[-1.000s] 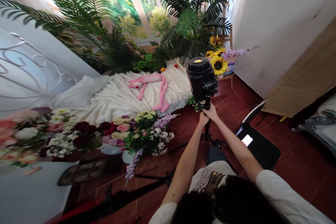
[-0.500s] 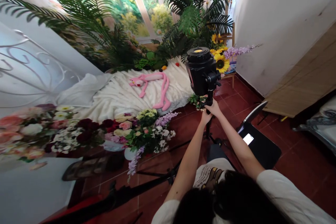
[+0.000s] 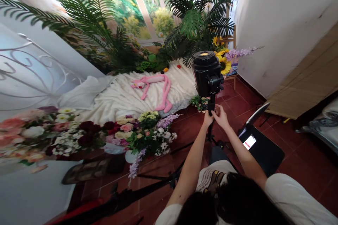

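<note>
A black studio light (image 3: 206, 72) stands upright on a thin black light stand (image 3: 210, 132), its round top showing a yellow disc. My left hand (image 3: 208, 119) is closed around the stand's pole, below the lamp. Beside it, my right hand (image 3: 221, 116) has its fingers bent against the same part of the pole, at its right side. What exactly the right fingertips pinch there is too small to make out. Both arms reach straight forward, and the lamp is above the hands.
A pink plush panther (image 3: 165, 93) lies on a white fur-like cover (image 3: 118, 93). Artificial flowers (image 3: 148, 132) stand at the left front, palm fronds (image 3: 97, 14) behind. A phone (image 3: 249, 142) rests on a black chair (image 3: 269, 154) at right. Black stand legs (image 3: 155, 182) cross the red tiled floor.
The studio light has shifted slightly right and down. My right hand has turned and slid a little lower and to the right on the pole. The phone's screen now shows a red mark.
</note>
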`<state>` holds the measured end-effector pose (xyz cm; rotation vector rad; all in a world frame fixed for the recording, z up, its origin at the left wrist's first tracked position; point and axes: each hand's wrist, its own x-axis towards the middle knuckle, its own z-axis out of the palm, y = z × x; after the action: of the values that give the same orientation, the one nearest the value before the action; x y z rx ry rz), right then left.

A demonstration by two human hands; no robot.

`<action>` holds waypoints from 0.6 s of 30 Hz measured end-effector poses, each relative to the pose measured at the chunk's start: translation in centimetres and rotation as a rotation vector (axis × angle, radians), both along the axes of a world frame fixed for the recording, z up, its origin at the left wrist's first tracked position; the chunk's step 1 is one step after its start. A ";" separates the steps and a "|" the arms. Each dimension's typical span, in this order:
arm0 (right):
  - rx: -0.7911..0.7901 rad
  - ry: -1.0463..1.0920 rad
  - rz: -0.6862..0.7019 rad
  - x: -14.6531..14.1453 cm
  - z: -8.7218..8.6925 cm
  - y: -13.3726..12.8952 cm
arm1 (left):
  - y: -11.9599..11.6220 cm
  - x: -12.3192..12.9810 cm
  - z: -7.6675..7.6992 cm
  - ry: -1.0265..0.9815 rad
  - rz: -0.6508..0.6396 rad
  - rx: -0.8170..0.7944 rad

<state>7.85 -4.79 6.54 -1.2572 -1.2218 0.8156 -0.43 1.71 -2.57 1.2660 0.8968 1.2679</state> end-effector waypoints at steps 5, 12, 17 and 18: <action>-0.125 -0.137 -0.184 1.5 -3.4 -3.8 | -0.4 -0.1 0.6 0.104 -0.020 -0.019; -0.255 -0.219 -0.154 0.5 -5.3 -3.2 | -0.9 -0.1 1.7 0.122 -0.008 -0.072; -0.493 0.534 -0.026 -0.7 -4.8 -2.0 | -0.7 -0.1 1.6 0.145 0.019 -0.116; -0.536 0.742 0.031 -0.8 -4.6 -1.9 | -0.6 -0.1 1.6 0.151 0.023 -0.117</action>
<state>7.09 -6.68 1.94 -1.1708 -0.4289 1.5279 -0.50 1.09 -0.98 1.2735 1.0808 1.1316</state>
